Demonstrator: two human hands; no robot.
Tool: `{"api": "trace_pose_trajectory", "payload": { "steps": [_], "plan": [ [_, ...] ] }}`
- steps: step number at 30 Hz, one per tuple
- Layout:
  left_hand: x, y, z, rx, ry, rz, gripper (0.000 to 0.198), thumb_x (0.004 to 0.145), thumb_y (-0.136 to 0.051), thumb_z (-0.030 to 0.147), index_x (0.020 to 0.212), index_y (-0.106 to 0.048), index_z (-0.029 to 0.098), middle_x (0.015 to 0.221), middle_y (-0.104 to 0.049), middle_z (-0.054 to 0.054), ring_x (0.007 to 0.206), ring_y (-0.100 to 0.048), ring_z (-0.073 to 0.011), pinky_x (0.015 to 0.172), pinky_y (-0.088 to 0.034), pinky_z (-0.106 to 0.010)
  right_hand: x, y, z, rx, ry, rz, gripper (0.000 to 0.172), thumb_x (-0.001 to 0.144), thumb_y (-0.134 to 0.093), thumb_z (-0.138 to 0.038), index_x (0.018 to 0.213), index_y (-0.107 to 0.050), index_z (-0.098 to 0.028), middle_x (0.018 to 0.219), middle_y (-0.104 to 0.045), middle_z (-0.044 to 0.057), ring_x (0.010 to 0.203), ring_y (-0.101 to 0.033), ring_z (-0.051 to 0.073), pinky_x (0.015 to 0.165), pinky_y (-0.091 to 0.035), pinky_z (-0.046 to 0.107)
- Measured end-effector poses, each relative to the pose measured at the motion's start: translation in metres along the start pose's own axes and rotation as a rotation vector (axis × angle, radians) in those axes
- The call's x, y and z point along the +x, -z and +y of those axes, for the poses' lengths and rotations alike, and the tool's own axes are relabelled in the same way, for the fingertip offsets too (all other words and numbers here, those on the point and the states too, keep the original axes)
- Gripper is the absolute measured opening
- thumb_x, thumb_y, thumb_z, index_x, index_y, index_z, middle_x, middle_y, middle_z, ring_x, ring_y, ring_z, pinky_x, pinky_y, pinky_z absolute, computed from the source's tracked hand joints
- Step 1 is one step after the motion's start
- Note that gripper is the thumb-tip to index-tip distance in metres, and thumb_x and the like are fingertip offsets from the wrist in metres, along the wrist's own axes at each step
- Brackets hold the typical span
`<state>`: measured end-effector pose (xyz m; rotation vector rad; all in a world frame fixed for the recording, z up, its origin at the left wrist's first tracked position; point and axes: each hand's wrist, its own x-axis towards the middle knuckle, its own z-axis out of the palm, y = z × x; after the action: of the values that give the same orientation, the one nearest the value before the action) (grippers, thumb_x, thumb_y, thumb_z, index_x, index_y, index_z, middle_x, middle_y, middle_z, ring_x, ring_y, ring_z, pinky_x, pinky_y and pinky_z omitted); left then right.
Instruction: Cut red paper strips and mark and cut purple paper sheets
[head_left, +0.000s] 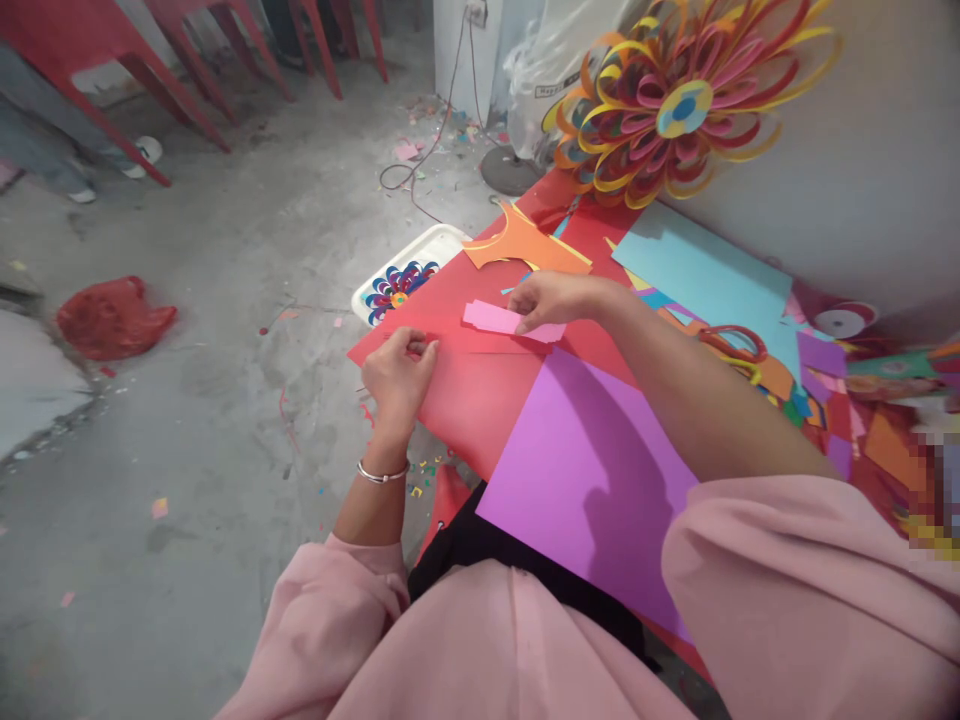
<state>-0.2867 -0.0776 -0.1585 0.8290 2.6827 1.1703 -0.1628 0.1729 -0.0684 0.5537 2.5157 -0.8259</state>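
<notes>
My right hand [541, 300] pinches a small stack of pink paper pieces [489, 318] low over the red table [480, 400]. At the table's left corner is my left hand [399, 372], its fingers curled in; whatever they may hold is hidden. A large purple sheet of paper [585, 470] lies on the near part of the table, with the shadow of my arm across it. Just beyond my right hand rests an orange paper cut-out [529, 243] with curved edges.
A big paper-loop flower [682, 110] stands at the back by the wall. Light blue paper [705, 265], scissors with red handles [731, 342] and colourful scraps lie to the right. A white tray [427, 240] holds a blue paper flower [397, 297]. Red chairs [90, 60] stand beyond.
</notes>
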Motion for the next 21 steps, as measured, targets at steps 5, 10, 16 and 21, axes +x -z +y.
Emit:
{"api": "trace_pose_trajectory", "payload": {
  "steps": [5, 10, 16, 21],
  "plan": [
    [0.0, 0.003, 0.003, 0.008, 0.005, -0.009, 0.009, 0.085, -0.077, 0.03, 0.093, -0.075, 0.026, 0.089, -0.083, 0.001, 0.093, -0.08, -0.0235, 0.082, -0.055, -0.034, 0.002, -0.003, 0.002, -0.009, 0.017, -0.029, 0.025, 0.076, -0.085, -0.038, 0.089, -0.074, -0.02, 0.085, -0.075, 0.003, 0.079, -0.063, 0.018, 0.067, -0.043, 0.03],
    [0.0, 0.002, 0.001, 0.011, -0.01, -0.007, 0.009, 0.086, -0.076, 0.031, 0.094, -0.075, 0.027, 0.09, -0.083, 0.001, 0.094, -0.08, -0.0233, 0.084, -0.055, -0.034, 0.001, -0.003, -0.002, 0.094, 0.079, -0.02, 0.026, 0.075, -0.088, -0.04, 0.084, -0.072, -0.02, 0.08, -0.072, 0.002, 0.075, -0.061, 0.017, 0.067, -0.046, 0.03],
    [0.0, 0.002, 0.002, 0.006, -0.005, -0.019, 0.008, 0.086, -0.077, 0.03, 0.093, -0.075, 0.027, 0.091, -0.083, 0.0, 0.095, -0.079, -0.0241, 0.086, -0.056, -0.035, -0.016, -0.009, 0.006, 0.432, 0.25, 0.386, 0.038, 0.08, -0.084, -0.054, 0.096, -0.072, -0.021, 0.093, -0.075, 0.003, 0.091, -0.068, 0.021, 0.081, -0.054, 0.033],
    [0.0, -0.001, -0.002, -0.004, -0.018, -0.011, 0.008, 0.087, -0.076, 0.031, 0.094, -0.075, 0.027, 0.089, -0.083, -0.001, 0.089, -0.078, -0.0231, 0.082, -0.055, -0.035, -0.014, -0.032, 0.035, 0.54, 0.111, 0.784, 0.044, 0.088, -0.075, -0.053, 0.119, -0.07, -0.023, 0.115, -0.078, 0.008, 0.115, -0.07, 0.029, 0.097, -0.058, 0.043]
  ]
}}
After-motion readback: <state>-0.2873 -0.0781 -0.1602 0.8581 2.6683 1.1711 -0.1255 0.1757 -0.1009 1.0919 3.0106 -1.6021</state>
